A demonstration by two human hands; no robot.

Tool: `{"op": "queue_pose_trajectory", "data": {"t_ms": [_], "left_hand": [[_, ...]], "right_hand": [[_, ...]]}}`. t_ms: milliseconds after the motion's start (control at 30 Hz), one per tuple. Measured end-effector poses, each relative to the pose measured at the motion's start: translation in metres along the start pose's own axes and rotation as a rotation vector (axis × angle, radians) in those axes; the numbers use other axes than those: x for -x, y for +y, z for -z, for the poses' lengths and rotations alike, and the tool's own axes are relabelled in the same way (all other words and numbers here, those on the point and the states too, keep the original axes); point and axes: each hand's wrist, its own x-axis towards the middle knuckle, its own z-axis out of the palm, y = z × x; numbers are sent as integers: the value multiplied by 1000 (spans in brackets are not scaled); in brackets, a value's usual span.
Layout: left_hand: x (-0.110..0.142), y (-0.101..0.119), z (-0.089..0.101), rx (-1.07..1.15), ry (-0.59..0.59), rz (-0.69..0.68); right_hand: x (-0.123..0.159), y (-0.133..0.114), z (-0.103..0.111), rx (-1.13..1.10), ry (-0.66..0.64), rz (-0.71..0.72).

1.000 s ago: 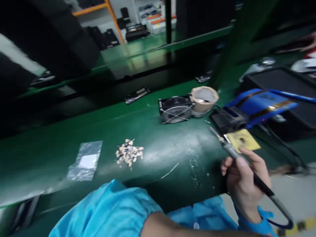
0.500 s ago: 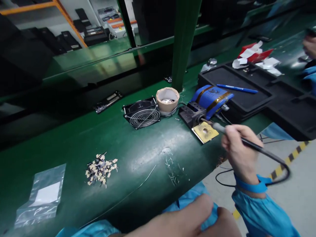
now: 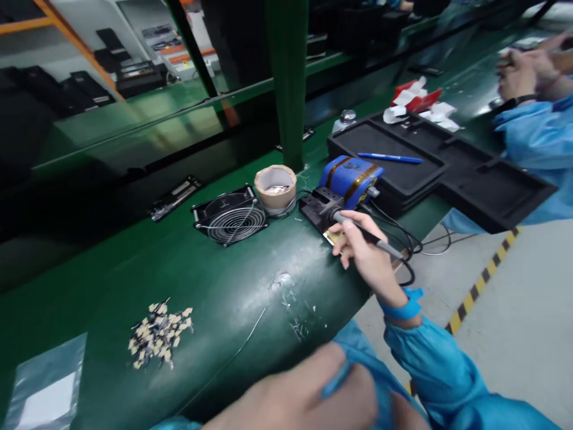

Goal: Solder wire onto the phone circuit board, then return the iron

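My right hand [image 3: 369, 257] grips the grey and black handle of a soldering iron [image 3: 371, 234], whose front end is in the black iron stand [image 3: 320, 206]. My thumb and forefinger are on the handle and the other fingers are loosely bent. Partly hidden by them is the yellow sponge [image 3: 333, 236]. At the bottom edge, blurred and close to the camera, my left hand [image 3: 304, 391] has its fingers curled; what they hold, if anything, is hidden. A thin solder wire [image 3: 244, 345] lies on the green bench beyond it.
A pile of small parts [image 3: 159, 334] and a clear bag [image 3: 49, 382] lie left. A fan [image 3: 233, 218], tape roll [image 3: 275, 185] and blue soldering station [image 3: 351, 179] stand behind. Black trays [image 3: 487, 179] reach over the right edge, near a co-worker's hands [image 3: 523, 74].
My right hand has brought the soldering iron forward into the stand, its fingers now close to the sponge. The view has swung right, showing more of the co-worker's hands.
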Motion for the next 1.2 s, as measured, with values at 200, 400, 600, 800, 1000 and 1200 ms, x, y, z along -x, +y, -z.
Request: {"op": "queue_pose_trajectory", "data": {"t_ms": [200, 400, 600, 800, 1000, 1200], "left_hand": [[-121, -75, 44, -100, 315, 476], [-187, -98, 66, -167, 227, 503], [-255, -109, 73, -239, -117, 678], [-268, -127, 73, -177, -152, 667], [-264, -131, 75, -141, -153, 633], [-269, -135, 78, -182, -182, 580]], "right_hand": [[1, 4, -12, -384, -37, -186], [59, -4, -3, -490, 19, -396], [92, -19, 85, -535, -723, -310], [1, -18, 117, 420, 138, 409], [-31, -1, 91, 673, 49, 316], [-38, -7, 77, 811, -20, 89]]}}
